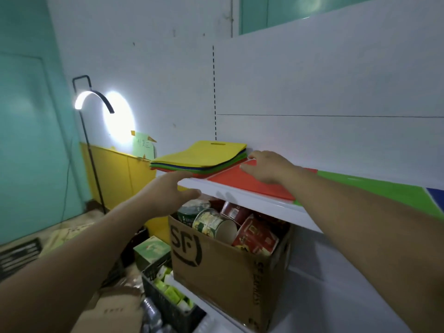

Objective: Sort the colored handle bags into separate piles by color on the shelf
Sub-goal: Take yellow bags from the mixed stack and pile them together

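Note:
A stack of flat handle bags [201,156] lies at the left end of the white shelf [252,197], a yellow bag on top with green, blue and red edges showing beneath. Right of the stack a single red bag [242,180] lies flat on the shelf. My right hand [269,165] rests on the red bag's far end with fingers spread flat. My left hand [175,191] is at the shelf's front left corner, fingers extended around the edge, holding nothing that I can see.
A green bag or mat [384,188] and a blue one [436,192] lie further right on the shelf. Below stands a cardboard box [225,267] of cans, a black crate [168,301] and other boxes. A lit arc lamp [91,99] stands left.

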Demonstrator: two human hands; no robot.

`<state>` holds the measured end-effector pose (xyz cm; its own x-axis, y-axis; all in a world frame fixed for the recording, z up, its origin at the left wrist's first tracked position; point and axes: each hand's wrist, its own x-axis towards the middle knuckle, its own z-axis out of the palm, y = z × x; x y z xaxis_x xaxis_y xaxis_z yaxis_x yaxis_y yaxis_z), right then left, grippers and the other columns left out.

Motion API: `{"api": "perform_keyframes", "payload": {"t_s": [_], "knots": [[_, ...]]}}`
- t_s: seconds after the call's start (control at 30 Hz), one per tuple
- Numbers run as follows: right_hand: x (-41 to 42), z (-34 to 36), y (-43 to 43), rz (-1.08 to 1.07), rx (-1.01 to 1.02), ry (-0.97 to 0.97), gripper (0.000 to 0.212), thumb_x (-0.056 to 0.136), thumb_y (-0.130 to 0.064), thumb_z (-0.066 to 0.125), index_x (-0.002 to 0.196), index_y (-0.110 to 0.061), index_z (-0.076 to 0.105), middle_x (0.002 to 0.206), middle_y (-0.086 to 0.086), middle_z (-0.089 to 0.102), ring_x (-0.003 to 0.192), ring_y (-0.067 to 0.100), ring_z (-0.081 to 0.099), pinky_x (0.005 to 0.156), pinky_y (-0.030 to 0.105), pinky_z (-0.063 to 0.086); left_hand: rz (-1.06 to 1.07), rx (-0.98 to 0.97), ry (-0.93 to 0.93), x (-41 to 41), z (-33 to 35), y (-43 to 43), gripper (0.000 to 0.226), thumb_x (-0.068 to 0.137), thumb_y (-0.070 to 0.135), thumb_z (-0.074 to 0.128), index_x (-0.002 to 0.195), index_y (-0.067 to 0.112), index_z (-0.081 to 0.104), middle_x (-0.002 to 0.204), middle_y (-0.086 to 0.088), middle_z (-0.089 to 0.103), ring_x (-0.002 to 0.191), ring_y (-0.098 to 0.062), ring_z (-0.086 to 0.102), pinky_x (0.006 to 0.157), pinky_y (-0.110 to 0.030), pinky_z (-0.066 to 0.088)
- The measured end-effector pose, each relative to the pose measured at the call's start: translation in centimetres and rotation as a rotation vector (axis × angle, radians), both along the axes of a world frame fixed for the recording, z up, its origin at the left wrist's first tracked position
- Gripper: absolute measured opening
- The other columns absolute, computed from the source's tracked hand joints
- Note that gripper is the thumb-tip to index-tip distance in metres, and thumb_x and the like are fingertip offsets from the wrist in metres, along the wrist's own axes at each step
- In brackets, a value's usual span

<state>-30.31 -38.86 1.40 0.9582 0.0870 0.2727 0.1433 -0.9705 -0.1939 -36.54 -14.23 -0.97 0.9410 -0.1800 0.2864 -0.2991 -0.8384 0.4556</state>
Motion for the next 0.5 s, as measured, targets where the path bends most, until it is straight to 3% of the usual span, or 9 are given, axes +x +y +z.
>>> {"api": "perform_keyframes", "payload": {"t_s": [0.23,0.5], "knots": [[10.3,-0.3,4.1,0.023,-0.016,-0.004,0.066,0.092,-0.06,0.041,0.144,-0.019,0.036,0.148,0.01,0.038,0.132,0.028,0.04,0.105,0.038,0.036,0.043,0.026,-0.04,8.0,0.1,3.5,0.06,0.088,0.046,0.059,0.141,0.025,0.04,0.146,0.002,0.041,0.132,-0.018,0.039,0.105,-0.034,0.033],[21.0,-0.4,5.8,-0.044,-0.024,0.028,0.069,0.092,-0.058,0.042,0.146,-0.017,0.033,0.149,0.011,0.036,0.133,0.029,0.039,0.106,0.04,0.037,0.059,-0.003,-0.015,18.3,1.2,6.6,0.061,0.086,0.047,0.061,0.14,0.029,0.041,0.147,0.001,0.039,0.124,-0.02,0.047,0.096,-0.032,0.039]]}}
